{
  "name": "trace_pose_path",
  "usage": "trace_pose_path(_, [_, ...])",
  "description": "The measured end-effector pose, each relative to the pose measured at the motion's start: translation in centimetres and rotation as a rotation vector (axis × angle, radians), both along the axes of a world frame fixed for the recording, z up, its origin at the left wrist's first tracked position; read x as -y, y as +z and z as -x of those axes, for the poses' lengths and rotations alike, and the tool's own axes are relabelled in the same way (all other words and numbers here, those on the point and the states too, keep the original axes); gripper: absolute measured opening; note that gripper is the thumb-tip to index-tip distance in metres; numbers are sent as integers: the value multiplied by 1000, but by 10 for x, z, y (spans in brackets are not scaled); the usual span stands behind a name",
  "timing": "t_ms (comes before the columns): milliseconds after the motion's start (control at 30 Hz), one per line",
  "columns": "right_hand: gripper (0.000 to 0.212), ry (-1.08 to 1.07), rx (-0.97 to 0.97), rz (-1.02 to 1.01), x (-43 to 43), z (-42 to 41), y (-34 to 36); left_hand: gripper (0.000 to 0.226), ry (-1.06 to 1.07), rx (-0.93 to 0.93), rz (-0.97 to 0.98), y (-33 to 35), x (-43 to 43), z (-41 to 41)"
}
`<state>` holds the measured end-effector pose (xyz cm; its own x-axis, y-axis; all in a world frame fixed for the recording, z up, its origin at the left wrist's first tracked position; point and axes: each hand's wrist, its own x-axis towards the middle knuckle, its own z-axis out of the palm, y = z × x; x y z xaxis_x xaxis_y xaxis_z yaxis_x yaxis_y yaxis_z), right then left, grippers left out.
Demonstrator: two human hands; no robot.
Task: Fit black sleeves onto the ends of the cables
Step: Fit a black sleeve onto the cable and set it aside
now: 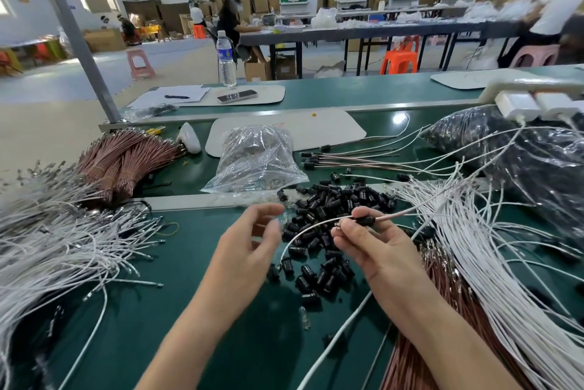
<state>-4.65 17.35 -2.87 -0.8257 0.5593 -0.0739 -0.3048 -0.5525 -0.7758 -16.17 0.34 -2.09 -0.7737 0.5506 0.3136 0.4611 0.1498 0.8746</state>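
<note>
Right grip (373, 242): thumb and fingertips pinched round one black sleeve (366, 220), held up just past 3 o'clock of the view's middle.
Cable (395, 215): passes through that sleeve. One side runs off toward 3 o'clock and the other curves down toward 7 o'clock.
Left grip (252, 239): raised at 9 o'clock of the right one and apart from it, fingers loosely curled. It is blurred, so I cannot tell whether it is grasping anything.
Loose sleeves (325, 209): a scattered heap on the green surface (158, 294), under and between the two hands.
White cables (474, 247): a thick fan at 4 o'clock, with brown ones beneath it.
More white cables (47, 231): spread out at 9 o'clock.
Brown bundles (126, 159): tied, at 10 o'clock.
Clear bag (256, 159): at 12 o'clock of the heap, holding small parts.
Big bag (521, 152): at 2 o'clock, full of dark parts.
Sleeved cables (347, 157): a few lying in a row between the two bags, black ends pointing to 9 o'clock.
Water bottle (226, 57): upright on the far edge at 11 o'clock.
</note>
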Motion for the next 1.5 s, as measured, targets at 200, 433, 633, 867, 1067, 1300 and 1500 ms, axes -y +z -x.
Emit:
trace_pose_path(200, [19, 58, -21, 35, 8, 4, -1, 13, -99, 212, -308, -6, -28, -29])
trace_pose_path(433, [17, 57, -20, 109, 3, 6, -4, 18, -29, 217, -288, -21, -29, -31])
trace_pose_path(633, [30, 74, 0, 47, 5, 8, -6, 15, -70, 219, -256, -21, -29, -34])
trace_pose_path(867, [29, 77, 5, 26, 7, 6, -4, 15, -82, 205, -239, -21, -30, -35])
trace_pose_path(1067, [27, 66, 8, 4, 9, 3, -3, 14, -63, 176, -214, -25, -30, -33])
trace_pose_path(1300, [15, 19, 10, -134, 12, 3, -2, 16, -49, 180, -194, -28, -30, -31])
trace_pose_path(1500, [12, -11, 8, -180, 15, 3, -2, 19, -21, 174, -194, -27, -30, -32])
